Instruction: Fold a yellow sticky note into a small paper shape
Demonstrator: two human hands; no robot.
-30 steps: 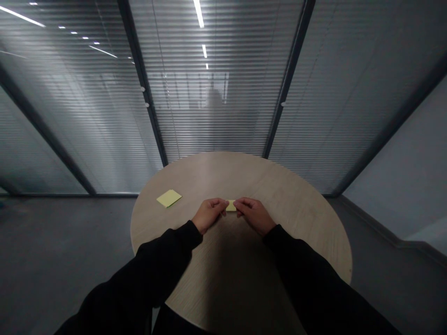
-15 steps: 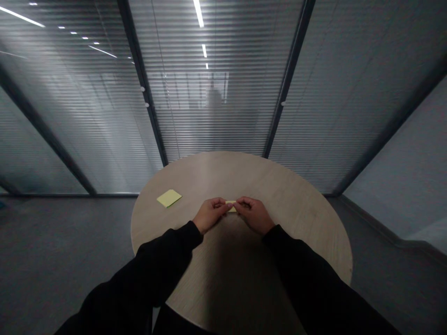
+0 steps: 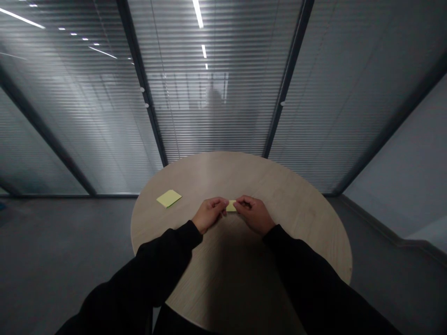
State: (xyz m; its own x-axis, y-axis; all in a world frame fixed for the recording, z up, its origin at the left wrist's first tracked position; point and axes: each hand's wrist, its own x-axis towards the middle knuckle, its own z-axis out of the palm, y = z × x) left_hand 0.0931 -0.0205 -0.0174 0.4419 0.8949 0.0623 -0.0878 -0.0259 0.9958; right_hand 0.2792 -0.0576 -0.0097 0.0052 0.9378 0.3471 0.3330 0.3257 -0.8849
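Peeking between fingers (image 3: 223, 203), pale-yellow paper (image 3: 231, 206)

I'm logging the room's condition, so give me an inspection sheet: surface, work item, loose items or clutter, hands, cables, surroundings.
Surface: rounded wood-grain table, shadowed on its near side.
Work item: yellow paper piece, partly covered.
Loose items or clutter: yellow paper square, lying apart to the left, with a greenish near edge.
Hands: left hand and right hand, fingers holding opposite ends of the yellow paper piece.
Cables: nothing seen.
Surroundings: lowered blinds between dark frames, grey floor, pale wall at right.
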